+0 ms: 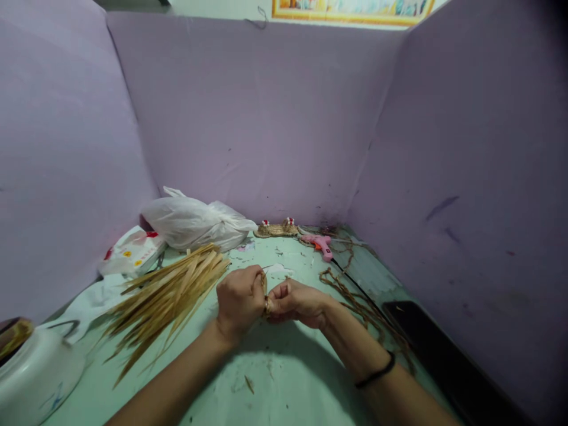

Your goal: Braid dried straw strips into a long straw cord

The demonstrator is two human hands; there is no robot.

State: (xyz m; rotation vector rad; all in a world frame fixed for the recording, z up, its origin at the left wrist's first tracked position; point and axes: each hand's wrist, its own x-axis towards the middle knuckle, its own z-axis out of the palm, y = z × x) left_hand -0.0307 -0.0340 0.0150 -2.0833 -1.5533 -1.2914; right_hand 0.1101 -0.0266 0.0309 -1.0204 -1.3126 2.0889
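Observation:
My left hand [240, 296] is closed in a fist near the middle of the table. It grips a narrow straw-coloured strip [265, 284], whose end shows beside the thumb. Close against it, my right hand [298, 300] pinches a small straw-coloured piece [268, 306] that looks braided or wound. Fingers cover most of this piece, so its full shape is hidden. A thin, light strand arches up just beyond the fingertips. To the left of my left hand lies a fanned bundle of dry, flat straw strips [173, 302].
At the back stand a white plastic bag [199, 222], woven straw pieces with red-and-white flowers [277, 229] and a pink glue gun [322, 244]. Brown twisted cord [341, 287] and a dark flat object [426, 337] lie right. A white pot [42, 376] stands front left. Purple panels [261, 118] enclose the table.

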